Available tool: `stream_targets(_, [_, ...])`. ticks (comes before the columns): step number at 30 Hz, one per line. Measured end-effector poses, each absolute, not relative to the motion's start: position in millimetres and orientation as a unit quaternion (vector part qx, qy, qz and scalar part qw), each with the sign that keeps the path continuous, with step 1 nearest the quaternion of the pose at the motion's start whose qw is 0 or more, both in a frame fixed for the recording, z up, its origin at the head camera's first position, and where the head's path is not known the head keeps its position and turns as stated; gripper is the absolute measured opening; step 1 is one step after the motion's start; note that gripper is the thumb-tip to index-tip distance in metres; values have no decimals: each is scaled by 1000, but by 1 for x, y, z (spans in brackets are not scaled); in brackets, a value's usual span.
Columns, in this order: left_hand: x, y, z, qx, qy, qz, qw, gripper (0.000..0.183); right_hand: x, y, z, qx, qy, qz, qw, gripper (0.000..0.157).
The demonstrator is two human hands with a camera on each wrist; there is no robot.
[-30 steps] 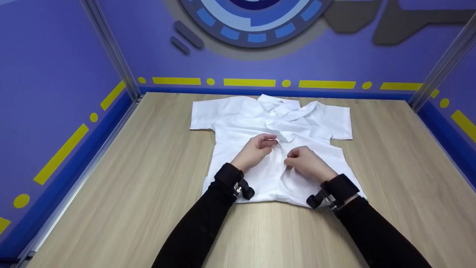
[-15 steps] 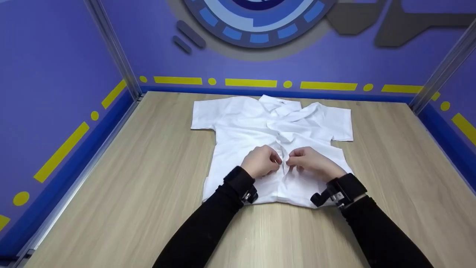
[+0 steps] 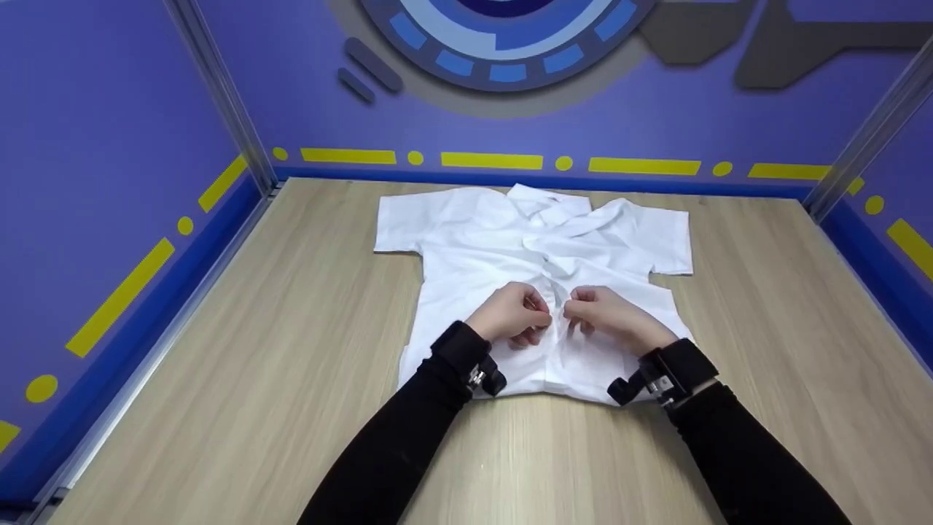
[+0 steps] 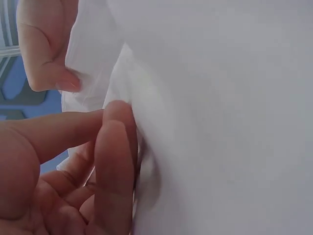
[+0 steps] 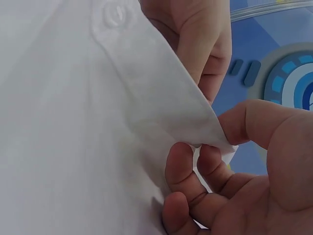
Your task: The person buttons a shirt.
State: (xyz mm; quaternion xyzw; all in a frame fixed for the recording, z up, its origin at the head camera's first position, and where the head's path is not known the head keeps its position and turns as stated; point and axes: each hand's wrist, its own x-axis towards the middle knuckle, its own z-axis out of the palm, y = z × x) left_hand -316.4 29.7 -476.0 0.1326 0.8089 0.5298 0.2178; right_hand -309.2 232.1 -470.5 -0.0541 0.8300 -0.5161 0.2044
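A white short-sleeved shirt (image 3: 466,233) lies spread with its collar (image 3: 550,208) away from me. At its front opening, my left hand (image 3: 510,313) pinches one fabric edge, thumb against fingers in the left wrist view. Just to the right, my right hand (image 3: 612,317) pinches the opposite edge; the right wrist view shows its thumb and fingertips (image 5: 210,156) on the cloth. A button (image 5: 115,14) sits on the front strip in that view. Whether a button or buttonhole lies under either hand's fingertips is hidden.
The shirt rests on a wood-grain table (image 3: 306,328). Blue-purple panels with yellow markings (image 3: 492,160) enclose the back and both sides, joined by metal corner posts (image 3: 226,95). Dark wrist cameras (image 3: 474,364) are strapped to both wrists.
My left hand has come down and right along the front opening, closer to the right hand, and now pinches the fabric. The right hand has shifted slightly right, still pinching its edge.
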Motion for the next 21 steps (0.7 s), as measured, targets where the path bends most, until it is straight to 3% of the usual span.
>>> stream_targets(9, [-325,27,-484,42,681,668,297,9,-310,227,-474,-43,844,-509,166,14])
stream_targets(21, [-331,22,-491,8,632,709,313,20,-308,224,-472,-32,850,-503,153,10])
